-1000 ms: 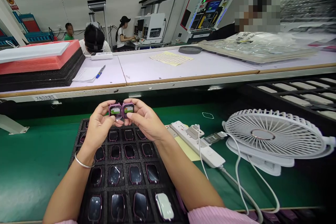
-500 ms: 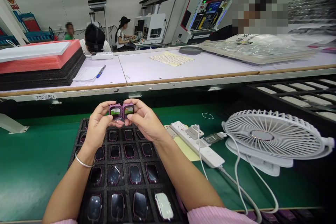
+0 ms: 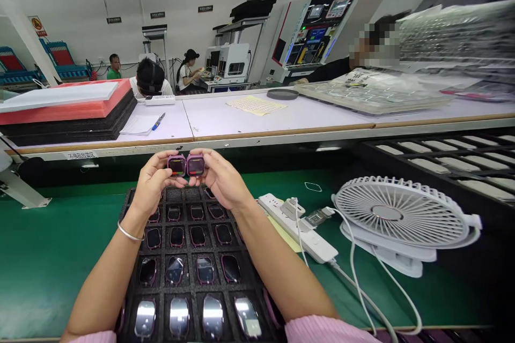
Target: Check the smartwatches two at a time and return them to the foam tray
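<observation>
My left hand point(image 3: 151, 182) pinches a small purple watch body point(image 3: 176, 165) with a lit screen. Beside it, touching, is a second purple watch body point(image 3: 196, 165), pinched by my right hand point(image 3: 223, 179). Both are held side by side above the far end of a black foam tray point(image 3: 257, 278). The tray's pockets hold several more watch bodies with dark glossy screens point(image 3: 197, 236). A silver bangle is on my left wrist.
A white power strip point(image 3: 298, 228) with plugs and cables lies right of the tray on the green mat. A white desk fan point(image 3: 396, 220) lies further right. A raised white shelf point(image 3: 281, 112) crosses behind, carrying foam sheets, papers and a pen. Other people work in the background.
The view shifted upward and slightly right. The two watch screens changed from a green-and-white display to a darker reddish one. Both hands keep holding the watches together.
</observation>
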`<control>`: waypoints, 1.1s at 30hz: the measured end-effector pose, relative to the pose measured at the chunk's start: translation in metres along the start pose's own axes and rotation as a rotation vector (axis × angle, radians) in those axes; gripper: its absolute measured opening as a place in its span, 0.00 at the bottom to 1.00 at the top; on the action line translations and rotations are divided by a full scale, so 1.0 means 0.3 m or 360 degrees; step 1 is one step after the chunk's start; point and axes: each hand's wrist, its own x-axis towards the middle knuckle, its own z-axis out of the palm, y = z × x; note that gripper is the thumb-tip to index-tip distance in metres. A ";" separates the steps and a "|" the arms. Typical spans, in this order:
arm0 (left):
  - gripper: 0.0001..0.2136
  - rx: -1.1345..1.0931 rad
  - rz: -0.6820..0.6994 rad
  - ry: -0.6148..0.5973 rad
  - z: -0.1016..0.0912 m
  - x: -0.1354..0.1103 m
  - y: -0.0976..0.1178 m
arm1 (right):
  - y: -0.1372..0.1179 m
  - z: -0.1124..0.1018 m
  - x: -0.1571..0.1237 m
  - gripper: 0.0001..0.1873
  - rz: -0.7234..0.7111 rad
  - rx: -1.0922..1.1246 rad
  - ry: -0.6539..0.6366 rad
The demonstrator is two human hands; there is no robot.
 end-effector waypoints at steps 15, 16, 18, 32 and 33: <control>0.24 0.0285 0.0759 -0.0047 0.079 0.205 0.232 | -0.312 0.044 0.188 0.24 -0.0529 -0.0248 -0.0383; 0.24 0.0295 0.0783 -0.0042 0.084 0.205 0.239 | -0.323 0.046 0.183 0.24 -0.0554 -0.0275 -0.0394; 0.24 0.0296 0.0816 -0.0037 0.095 0.202 0.253 | -0.342 0.049 0.174 0.25 -0.0595 -0.0310 -0.0412; 0.24 0.0269 0.0793 -0.0062 0.115 0.157 0.252 | -0.344 0.039 0.113 0.23 -0.0617 -0.0427 -0.0435; 0.24 0.0265 0.0745 -0.0061 0.110 0.143 0.238 | -0.326 0.036 0.102 0.23 -0.0585 -0.0405 -0.0431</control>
